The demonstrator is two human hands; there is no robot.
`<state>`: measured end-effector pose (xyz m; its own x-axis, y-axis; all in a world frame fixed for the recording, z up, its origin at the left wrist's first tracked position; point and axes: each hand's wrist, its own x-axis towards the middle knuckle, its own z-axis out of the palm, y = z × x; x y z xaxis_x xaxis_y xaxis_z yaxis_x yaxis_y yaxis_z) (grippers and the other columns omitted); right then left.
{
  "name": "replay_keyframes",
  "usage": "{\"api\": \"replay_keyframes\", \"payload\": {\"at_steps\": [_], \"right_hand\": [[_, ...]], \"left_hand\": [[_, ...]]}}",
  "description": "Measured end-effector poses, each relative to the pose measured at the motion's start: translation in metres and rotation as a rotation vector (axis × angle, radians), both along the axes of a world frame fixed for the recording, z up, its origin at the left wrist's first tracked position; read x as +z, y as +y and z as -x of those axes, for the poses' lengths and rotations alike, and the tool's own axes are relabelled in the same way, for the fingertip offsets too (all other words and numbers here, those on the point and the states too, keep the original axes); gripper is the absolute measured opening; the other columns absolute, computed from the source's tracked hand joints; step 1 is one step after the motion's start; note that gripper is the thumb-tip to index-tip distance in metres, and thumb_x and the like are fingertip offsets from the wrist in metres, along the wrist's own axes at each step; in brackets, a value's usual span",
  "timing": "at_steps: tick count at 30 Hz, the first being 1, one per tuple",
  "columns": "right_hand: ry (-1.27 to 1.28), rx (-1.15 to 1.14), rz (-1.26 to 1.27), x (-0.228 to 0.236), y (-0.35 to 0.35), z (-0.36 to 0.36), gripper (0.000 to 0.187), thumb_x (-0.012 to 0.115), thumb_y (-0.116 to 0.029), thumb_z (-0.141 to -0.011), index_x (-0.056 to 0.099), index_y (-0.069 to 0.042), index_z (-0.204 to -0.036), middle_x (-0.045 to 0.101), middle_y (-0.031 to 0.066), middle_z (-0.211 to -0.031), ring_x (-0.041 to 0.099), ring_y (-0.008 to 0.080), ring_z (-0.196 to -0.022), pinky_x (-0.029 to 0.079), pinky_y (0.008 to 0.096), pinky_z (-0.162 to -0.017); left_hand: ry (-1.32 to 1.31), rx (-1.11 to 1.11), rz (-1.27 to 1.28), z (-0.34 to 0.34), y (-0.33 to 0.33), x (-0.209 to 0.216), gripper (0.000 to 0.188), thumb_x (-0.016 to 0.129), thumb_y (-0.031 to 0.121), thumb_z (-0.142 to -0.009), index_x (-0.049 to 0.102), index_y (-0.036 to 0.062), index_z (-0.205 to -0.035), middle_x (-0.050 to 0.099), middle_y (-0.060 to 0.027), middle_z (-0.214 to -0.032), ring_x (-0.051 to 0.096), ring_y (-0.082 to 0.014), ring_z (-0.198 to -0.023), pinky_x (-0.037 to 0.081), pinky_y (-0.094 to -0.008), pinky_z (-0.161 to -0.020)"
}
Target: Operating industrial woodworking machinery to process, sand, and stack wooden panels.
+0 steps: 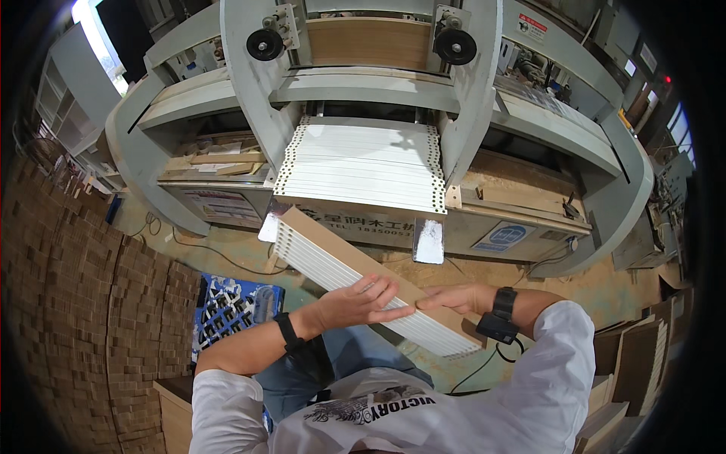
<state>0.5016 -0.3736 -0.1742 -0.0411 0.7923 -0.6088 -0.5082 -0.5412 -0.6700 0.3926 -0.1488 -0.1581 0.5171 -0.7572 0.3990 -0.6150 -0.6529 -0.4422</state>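
I could not see the undersides of either hand. The left hand lay across the middle of a board stack, fingers half curled and one stretched toward the right; whether it gripped or merely touched, I couldn't tell. The right hand was against the brown side just beside it, its fingers close together, the thumb's hold unclear to me. The left forearm cut across a blue tray on the floor, and I could not identify the dark pieces in it. At my far left, piled brown blocks faded into the lens's black rim.

The stack slanted from far left to near right, between the person's body and a grey machine. Its boards lay tight together, a plain brown face on the far side and narrow white edges toward me, small dark holes dotting the far left end. Whether that end touched the machine, I couldn't make out. Beyond it, similar white strips lay side by side on the machine, holes along both ends.
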Motion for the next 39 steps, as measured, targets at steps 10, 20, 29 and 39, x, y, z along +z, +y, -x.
{"api": "replay_keyframes", "payload": {"at_steps": [10,20,29,39], "right_hand": [[-1.050,-0.002,-0.176,0.032,-0.013,-0.025,0.071,0.068,-0.039,-0.069,0.041,-0.010,-0.127,0.039,0.0160,-0.123,0.038,0.0269,-0.113,0.032,0.0352,-0.095],[-1.838,0.192,-0.122,0.002,-0.045,-0.074,0.076,0.073,-0.037,-0.055,0.046,-0.021,-0.124,0.034,0.0182,-0.120,0.034,0.0345,-0.108,0.029,0.0444,-0.090],[-1.904,0.146,-0.185,-0.017,-0.054,-0.092,0.073,0.073,-0.034,-0.055,0.048,-0.019,-0.121,0.034,0.0211,-0.123,0.034,0.0379,-0.111,0.028,0.0446,-0.093],[-1.804,0.298,-0.328,-0.003,-0.044,-0.030,0.070,0.066,-0.028,-0.075,0.033,-0.004,-0.132,0.037,0.0170,-0.125,0.039,0.0288,-0.113,0.034,0.0363,-0.093]], "left_hand": [[0.126,0.093,0.365,0.037,-0.018,-0.035,0.054,0.060,0.019,-0.075,0.040,0.0258,-0.125,0.040,-0.0108,-0.122,0.040,-0.0238,-0.114,0.033,-0.0457,-0.093],[0.440,0.448,0.879,0.087,-0.017,-0.049,0.056,0.068,0.014,-0.067,0.046,0.0055,-0.117,0.046,-0.0132,-0.113,0.045,-0.0301,-0.108,0.029,-0.0529,-0.096],[0.370,0.828,1.111,0.147,0.008,-0.040,0.048,0.068,0.007,-0.064,0.051,0.0035,-0.109,0.053,-0.0156,-0.098,0.050,-0.0336,-0.092,0.040,-0.0414,-0.086],[0.206,0.922,1.575,0.222,0.007,-0.081,0.040,0.062,0.022,-0.077,0.050,0.0049,-0.112,0.051,-0.0133,-0.099,0.055,-0.0264,-0.088,0.045,-0.0344,-0.076]]}}
